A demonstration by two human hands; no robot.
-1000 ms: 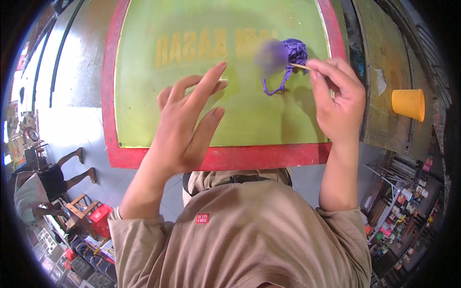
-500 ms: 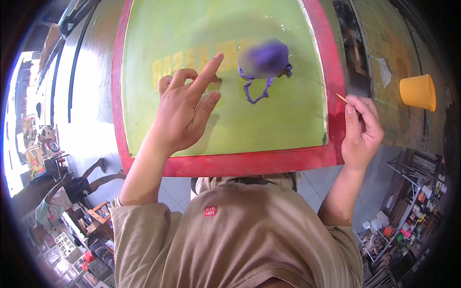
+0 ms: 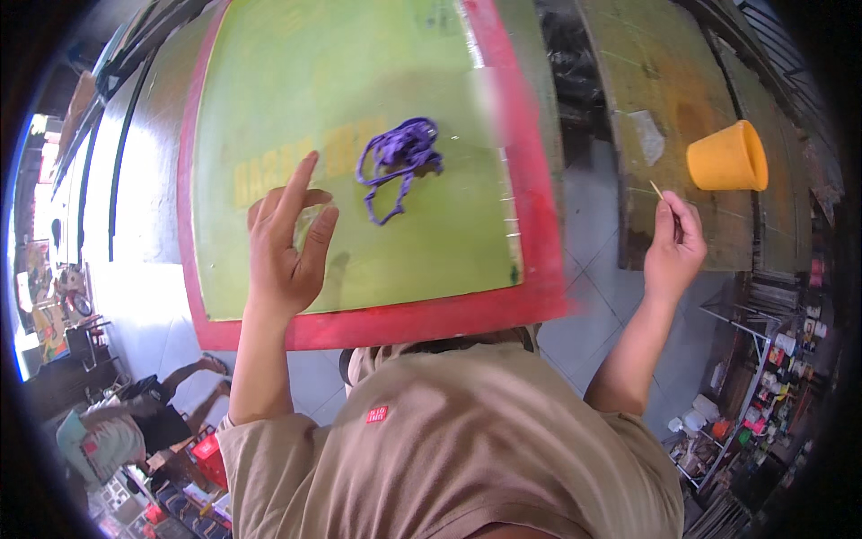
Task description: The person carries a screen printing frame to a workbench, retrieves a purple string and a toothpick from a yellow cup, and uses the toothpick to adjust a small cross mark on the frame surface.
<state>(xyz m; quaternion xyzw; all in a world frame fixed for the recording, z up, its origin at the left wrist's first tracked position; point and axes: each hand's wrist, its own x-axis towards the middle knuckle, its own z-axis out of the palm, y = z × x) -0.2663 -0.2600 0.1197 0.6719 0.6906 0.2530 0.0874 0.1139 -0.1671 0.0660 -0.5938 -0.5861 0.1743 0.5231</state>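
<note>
A screen-printing frame with red borders and a green mesh lies in front of me. Over its left part hovers my left hand, index finger stretched out, thumb apart, other fingers partly bent, with nothing in it. Faint yellowish lettering shows in the mesh beyond my fingertips. A crumpled purple cloth with trailing loops rests on the mesh, right of that hand. Off the frame's right side, my right hand pinches a thin pale wooden stick, tip up. Close beyond it stands a yellow plastic cup.
The cup is on a stained board-like table at right, beside a whitish scrap. Tiled floor shows in the gap between frame and table. A cluttered shelf rack stands lower right. At lower left is another person.
My view has turned right, so the frame and cloth sit further left in it. My right hand, still holding the stick, has moved right from the frame's edge toward the cup.
</note>
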